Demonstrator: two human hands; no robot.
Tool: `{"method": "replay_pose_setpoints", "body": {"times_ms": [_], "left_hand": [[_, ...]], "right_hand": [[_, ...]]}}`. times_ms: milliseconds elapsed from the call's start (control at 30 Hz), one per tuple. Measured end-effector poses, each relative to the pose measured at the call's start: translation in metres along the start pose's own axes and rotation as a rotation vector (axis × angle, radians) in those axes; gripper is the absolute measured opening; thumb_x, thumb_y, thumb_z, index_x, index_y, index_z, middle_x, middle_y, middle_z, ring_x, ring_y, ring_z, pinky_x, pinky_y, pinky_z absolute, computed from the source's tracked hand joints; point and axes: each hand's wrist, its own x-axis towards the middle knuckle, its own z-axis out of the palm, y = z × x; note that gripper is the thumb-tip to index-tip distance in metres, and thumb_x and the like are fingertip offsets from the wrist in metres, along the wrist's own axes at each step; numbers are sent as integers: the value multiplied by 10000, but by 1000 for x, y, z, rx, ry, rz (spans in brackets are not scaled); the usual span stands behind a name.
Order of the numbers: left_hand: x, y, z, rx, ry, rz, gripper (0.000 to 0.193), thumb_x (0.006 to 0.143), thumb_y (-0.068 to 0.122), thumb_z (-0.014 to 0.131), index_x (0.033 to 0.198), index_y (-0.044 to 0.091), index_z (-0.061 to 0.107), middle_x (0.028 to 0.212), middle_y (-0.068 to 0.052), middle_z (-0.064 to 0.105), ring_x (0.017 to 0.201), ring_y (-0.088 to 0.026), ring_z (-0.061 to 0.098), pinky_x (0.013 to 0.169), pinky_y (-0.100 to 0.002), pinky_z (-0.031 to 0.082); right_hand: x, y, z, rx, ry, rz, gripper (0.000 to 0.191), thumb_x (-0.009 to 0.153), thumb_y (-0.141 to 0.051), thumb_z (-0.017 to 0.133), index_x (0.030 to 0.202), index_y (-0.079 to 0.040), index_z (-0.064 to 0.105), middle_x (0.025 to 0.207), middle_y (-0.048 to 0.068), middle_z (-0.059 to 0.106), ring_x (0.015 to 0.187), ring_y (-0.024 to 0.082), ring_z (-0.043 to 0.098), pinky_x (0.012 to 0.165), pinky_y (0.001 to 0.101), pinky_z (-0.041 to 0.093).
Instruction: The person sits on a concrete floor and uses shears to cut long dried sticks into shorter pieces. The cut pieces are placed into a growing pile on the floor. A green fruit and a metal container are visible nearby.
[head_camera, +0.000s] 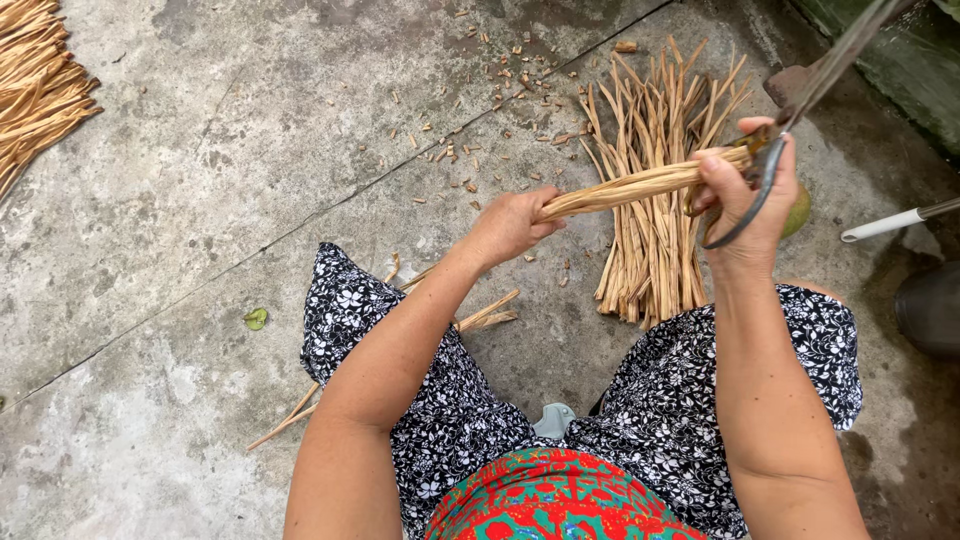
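Both hands are busy: the left hand (510, 225) grips a bundle of dried stalks (640, 185), the right hand (745, 195) clasps its far end and large shears (800, 100), above the concrete floor (200, 200). Blades so near the fingers could nick them.

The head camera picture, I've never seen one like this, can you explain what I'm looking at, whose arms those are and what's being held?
This is one view from a camera worn on a person's head, looking down at their own arms and lap. No machine is involved: they work with bare hands, seated low over a concrete floor. The left hand grips one end of a bundle of tan dried strips. The right hand holds the other end, along with large metal scissors. On the floor ahead lies a fanned pile of strips, with small cut bits scattered nearby, and another heap at the top left corner.
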Motion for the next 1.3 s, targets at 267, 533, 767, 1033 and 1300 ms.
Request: {"method": "replay_pose_setpoints", "body": {"times_ms": [267,533,767,1033,1300], "left_hand": [[-23,-14,-31,134,80,-7,618,802,428,775,1349,221,573,1004,-62,699,945,-220,654,868,-447,546],[-33,15,-26,-24,49,45,875,788,560,735,1531,199,445,1280,-79,613,1159,-222,592,1006,-371,510],[-15,32,4,134,-217,-11,578,847,504,712,1297,158,602,1110,-73,646,1025,-206,613,873,-338,552],[7,4,29,-51,-232,3,239,884,259,716,1066,115,655,874,-71,748,798,-190,724,790,-354,594],[0,21,22,-149,-305,-26,246,950,357,671,1037,129,699,866,-57,759,786,-164,722,791,-362,578]], "right_hand": [[8,-3,-25,61,5,-61,385,989,29,775,1289,-76,559,949,109,729,638,113,626,539,211,522],[0,2,-6,-206,-78,-57,347,982,37,748,1258,-85,578,1016,89,746,727,107,680,567,202,530],[-18,10,14,-140,-247,-51,378,966,48,749,1273,-97,582,1006,75,736,763,87,679,599,191,541],[-12,3,-3,-72,-143,-78,369,1003,50,738,1308,-73,570,962,103,750,687,93,680,556,194,548],[-4,10,-10,-38,-159,-69,385,1000,-1,758,1322,-73,560,1004,105,749,716,114,680,586,222,552]]}}
